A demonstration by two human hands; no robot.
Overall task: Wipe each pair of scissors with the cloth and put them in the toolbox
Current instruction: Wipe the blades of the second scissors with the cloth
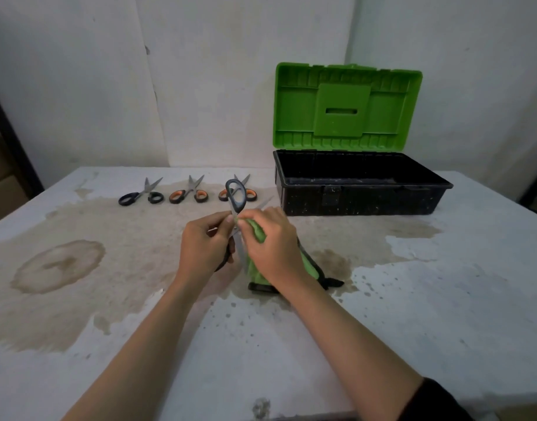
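My left hand (205, 243) grips a pair of grey-handled scissors (236, 198), one handle loop sticking up above my fingers and the blades spread apart. My right hand (272, 245) holds a green cloth (257, 232) with black trim, pressed against the scissors near the pivot. The cloth's lower end (309, 268) drapes onto the table. Three more pairs lie in a row at the back: a black pair (141, 196), an orange-and-black pair (188, 194) and another orange pair (251, 194) partly hidden behind the held scissors. The toolbox (361, 192) stands open at the back right, its black tray showing nothing inside.
The toolbox's green lid (346, 107) stands upright against the white wall. The white table (443, 299) carries large brown stains on its left and middle. A dark frame (6, 129) leans at the far left edge.
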